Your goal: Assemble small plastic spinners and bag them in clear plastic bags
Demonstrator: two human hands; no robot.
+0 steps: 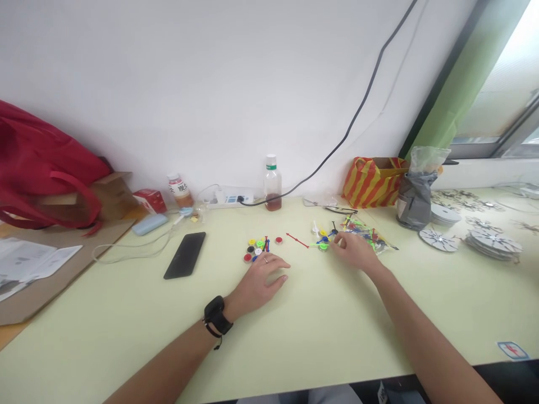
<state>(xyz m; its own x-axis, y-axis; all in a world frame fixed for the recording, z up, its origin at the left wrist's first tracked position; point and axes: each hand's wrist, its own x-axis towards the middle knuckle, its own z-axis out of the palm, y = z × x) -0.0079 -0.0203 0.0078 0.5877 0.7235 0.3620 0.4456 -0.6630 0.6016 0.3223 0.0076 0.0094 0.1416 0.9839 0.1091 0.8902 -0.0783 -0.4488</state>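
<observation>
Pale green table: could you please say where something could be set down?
Bare patches lie between the left forearm and right forearm, and between the left hand and flat black phone. Small coloured pieces and a clear plastic bag crowd the right hand.

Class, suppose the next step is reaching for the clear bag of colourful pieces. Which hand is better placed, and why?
Probably the right hand: it is close beside the clear bag, while the left hand is farther away, next to the small cluster of round pieces.
</observation>
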